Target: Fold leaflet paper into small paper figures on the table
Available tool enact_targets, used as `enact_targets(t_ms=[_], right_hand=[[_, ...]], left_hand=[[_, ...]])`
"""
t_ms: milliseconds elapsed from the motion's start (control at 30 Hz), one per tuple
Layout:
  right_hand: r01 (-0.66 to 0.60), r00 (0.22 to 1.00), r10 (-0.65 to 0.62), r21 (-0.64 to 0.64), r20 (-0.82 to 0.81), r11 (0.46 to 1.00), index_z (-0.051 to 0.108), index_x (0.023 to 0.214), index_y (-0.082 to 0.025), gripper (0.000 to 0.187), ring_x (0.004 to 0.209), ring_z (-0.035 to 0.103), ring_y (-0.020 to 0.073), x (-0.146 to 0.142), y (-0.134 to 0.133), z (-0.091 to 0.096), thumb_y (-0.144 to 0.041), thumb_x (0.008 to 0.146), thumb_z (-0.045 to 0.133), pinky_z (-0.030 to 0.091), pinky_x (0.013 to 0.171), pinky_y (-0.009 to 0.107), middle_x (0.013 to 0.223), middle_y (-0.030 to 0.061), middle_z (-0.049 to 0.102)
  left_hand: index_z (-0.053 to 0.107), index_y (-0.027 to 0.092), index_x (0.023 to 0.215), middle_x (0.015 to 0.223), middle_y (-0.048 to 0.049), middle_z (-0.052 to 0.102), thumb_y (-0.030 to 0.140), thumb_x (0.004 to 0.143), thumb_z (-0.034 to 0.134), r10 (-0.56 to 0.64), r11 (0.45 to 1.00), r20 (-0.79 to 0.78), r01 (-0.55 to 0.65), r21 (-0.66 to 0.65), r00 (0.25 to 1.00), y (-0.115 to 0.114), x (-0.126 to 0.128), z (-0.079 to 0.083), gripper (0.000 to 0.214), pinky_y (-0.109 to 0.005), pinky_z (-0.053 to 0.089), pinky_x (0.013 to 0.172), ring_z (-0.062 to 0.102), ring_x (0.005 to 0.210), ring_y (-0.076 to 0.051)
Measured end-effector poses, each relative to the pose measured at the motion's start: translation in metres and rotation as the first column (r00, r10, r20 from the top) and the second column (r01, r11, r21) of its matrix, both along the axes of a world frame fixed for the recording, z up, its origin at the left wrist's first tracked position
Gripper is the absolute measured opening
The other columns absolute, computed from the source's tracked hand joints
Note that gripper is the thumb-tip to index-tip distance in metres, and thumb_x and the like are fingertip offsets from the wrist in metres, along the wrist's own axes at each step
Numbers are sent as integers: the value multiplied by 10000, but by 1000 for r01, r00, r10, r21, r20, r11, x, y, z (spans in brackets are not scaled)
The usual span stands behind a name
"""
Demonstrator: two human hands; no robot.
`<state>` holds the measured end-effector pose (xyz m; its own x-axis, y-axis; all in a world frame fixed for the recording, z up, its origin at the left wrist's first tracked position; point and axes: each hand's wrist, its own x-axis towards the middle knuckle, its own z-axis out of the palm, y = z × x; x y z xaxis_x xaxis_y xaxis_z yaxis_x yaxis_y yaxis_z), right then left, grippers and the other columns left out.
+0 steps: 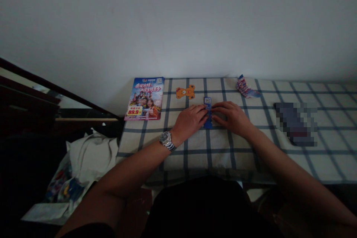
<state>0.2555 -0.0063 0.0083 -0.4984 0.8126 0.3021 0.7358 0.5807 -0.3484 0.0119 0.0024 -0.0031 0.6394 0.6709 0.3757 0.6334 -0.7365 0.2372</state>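
Note:
A narrow folded flyer, blue with a QR code at its far end, lies on the checked tablecloth. My left hand, a metal watch on its wrist, holds the strip down from the left, fingers bent over its middle. From the right, my right hand has its fingertips and thumb along the opposite edge. Both hands cover part of the strip, so the exact contact of the fingertips is hard to see. Beyond my left hand lies a flat orange bear cutout.
A stack of colourful printed flyers sits at the table's far left corner. A pleated bundle of printed paper is near the wall. To the right lies a dark, partly blurred flat object. White bags stand below the table's left edge.

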Motion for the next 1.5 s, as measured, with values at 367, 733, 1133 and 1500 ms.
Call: enact_targets(t_ms=[367, 733, 1133, 1500], right_hand=[[3, 997, 5, 121, -72, 993, 730, 1271, -236, 276, 1168, 676, 295, -11, 23, -14, -270, 1019, 623, 553, 1027, 504, 1297, 97, 738], [27, 1000, -25, 140, -13, 990, 716, 1316, -206, 326, 1178, 638, 327, -12, 14, -16, -274, 1011, 625, 558, 1005, 541, 1292, 151, 706], [-52, 997, 59, 134, -46, 990, 712, 1272, -208, 277, 1186, 648, 311, -13, 14, -17, -245, 1012, 624, 557, 1023, 526, 1276, 133, 724], [-36, 997, 44, 120, -68, 992, 716, 1228, -238, 240, 1143, 657, 303, -13, 16, -18, -294, 1000, 666, 558, 984, 498, 1246, 110, 719]], left_hand=[[706, 176, 1275, 1347, -87, 703, 284, 1048, 615, -60, 998, 5, 60, 19, 998, 8, -11, -1, 268, -434, 557, 1033, 677, 1168, -242], [691, 209, 1312, 1401, -108, 632, 312, 1037, 621, 4, 1000, 11, -4, -14, 1000, 10, -21, 6, 301, -500, 520, 1100, 604, 1290, -282], [684, 226, 1300, 1333, -74, 669, 340, 1001, 690, 22, 999, 16, -21, -42, 1000, 18, -25, 4, 321, -466, 547, 1069, 638, 1226, -268], [731, 226, 1221, 1268, -57, 705, 255, 1040, 603, 2, 1000, 94, 0, -20, 996, 19, -25, 2, 224, -435, 574, 1037, 665, 1157, -228]])
